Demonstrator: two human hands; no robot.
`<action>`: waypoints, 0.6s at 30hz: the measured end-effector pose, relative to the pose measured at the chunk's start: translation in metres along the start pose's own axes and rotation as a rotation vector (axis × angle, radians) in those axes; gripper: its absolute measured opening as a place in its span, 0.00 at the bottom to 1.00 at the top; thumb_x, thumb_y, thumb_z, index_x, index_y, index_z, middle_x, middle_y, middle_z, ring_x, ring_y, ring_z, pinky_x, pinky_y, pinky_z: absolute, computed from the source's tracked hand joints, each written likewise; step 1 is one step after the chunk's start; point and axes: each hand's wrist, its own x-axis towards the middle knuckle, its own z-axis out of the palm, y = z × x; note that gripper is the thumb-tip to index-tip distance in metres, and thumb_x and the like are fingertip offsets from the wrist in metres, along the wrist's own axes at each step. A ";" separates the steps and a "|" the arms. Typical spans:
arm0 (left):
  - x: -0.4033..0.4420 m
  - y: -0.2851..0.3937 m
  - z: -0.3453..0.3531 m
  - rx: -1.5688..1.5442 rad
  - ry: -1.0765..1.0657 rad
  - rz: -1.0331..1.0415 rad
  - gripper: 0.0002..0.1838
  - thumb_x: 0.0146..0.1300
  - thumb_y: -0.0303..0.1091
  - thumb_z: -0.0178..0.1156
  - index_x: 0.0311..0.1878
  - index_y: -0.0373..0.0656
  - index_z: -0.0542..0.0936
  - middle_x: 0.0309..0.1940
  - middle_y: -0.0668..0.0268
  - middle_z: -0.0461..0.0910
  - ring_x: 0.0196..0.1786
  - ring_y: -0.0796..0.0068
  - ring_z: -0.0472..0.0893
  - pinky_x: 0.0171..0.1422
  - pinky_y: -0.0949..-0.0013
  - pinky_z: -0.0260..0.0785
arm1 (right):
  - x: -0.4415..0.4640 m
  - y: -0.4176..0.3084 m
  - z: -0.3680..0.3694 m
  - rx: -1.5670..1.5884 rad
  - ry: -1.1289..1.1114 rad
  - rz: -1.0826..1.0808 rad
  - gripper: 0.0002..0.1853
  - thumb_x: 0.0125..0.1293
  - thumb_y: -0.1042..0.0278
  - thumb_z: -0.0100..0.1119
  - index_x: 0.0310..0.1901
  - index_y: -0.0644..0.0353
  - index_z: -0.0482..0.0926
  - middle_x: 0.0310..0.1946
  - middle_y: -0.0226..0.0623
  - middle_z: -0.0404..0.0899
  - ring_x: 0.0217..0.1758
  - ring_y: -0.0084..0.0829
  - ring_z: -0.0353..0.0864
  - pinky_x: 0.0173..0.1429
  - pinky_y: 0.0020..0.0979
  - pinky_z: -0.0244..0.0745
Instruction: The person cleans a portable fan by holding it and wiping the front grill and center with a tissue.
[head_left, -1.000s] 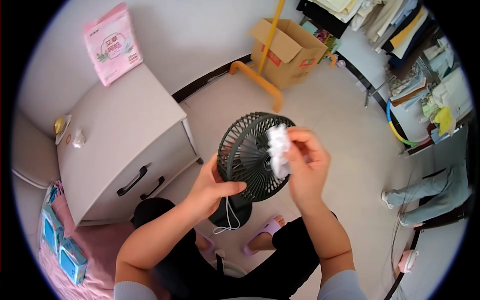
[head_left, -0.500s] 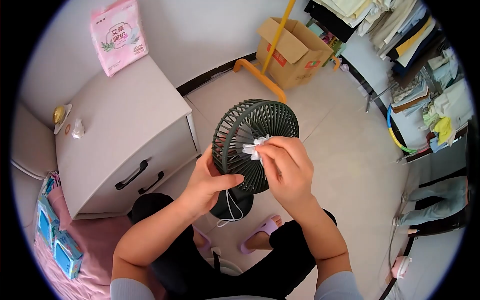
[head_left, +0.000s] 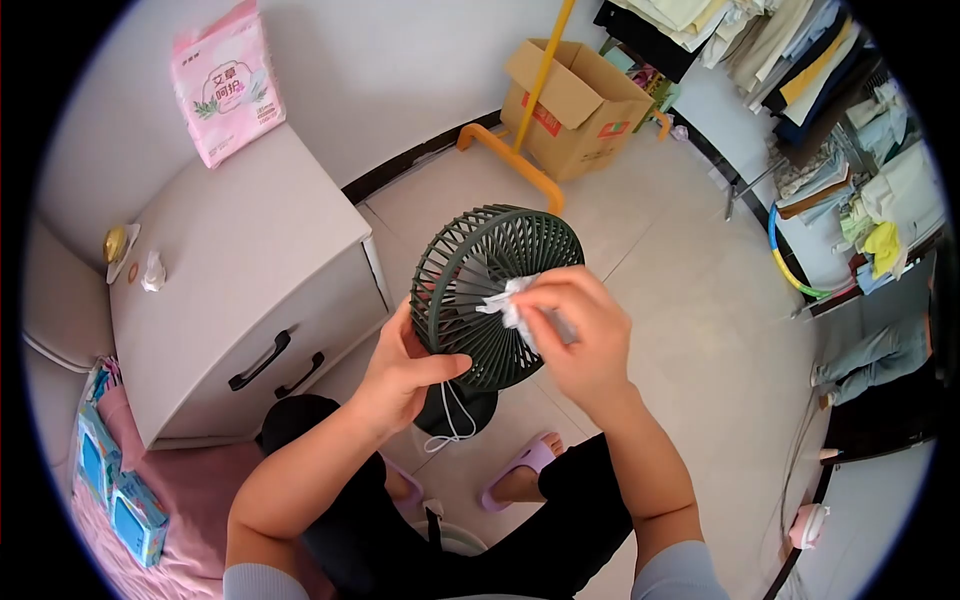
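Note:
In the head view a dark green desk fan with a slatted round cage is held up above my lap. My left hand grips the lower left rim of the cage, thumb across its edge. A crumpled white tissue is pinched in the fingers of my right hand, pressed to the front grille near its centre. The fan's dark base hangs below, with a white cord loop beside it.
On the left stands a nightstand bearing a pink package and a crumpled tissue. Blue packs lie on the pink bedding. Behind are a cardboard box, a yellow rack stand and hanging clothes. At far right a person's legs show.
The fan and both hands appear slightly further left in view. My right hand still holds the tissue against the grille. The legs at the far right have shifted.

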 end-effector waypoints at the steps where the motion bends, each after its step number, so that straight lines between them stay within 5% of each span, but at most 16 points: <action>1: -0.001 -0.001 -0.001 0.007 -0.011 0.014 0.39 0.45 0.13 0.65 0.65 0.39 0.67 0.56 0.64 0.75 0.60 0.70 0.75 0.66 0.66 0.67 | 0.001 0.002 -0.005 0.066 0.048 0.086 0.10 0.54 0.85 0.64 0.38 0.63 0.82 0.37 0.38 0.79 0.36 0.32 0.79 0.38 0.28 0.75; 6: -0.002 0.001 0.002 -0.022 -0.039 0.019 0.43 0.45 0.13 0.64 0.69 0.41 0.63 0.59 0.64 0.73 0.63 0.69 0.72 0.69 0.64 0.63 | 0.008 0.007 -0.011 0.091 0.281 0.216 0.10 0.57 0.84 0.63 0.40 0.61 0.82 0.40 0.37 0.79 0.39 0.32 0.79 0.44 0.26 0.74; 18: -0.003 0.001 0.006 0.017 0.094 0.064 0.44 0.48 0.16 0.67 0.70 0.42 0.60 0.59 0.62 0.74 0.62 0.67 0.74 0.70 0.63 0.63 | -0.006 0.001 0.016 -0.054 0.119 -0.007 0.11 0.52 0.81 0.69 0.39 0.62 0.83 0.39 0.36 0.78 0.38 0.34 0.78 0.39 0.31 0.75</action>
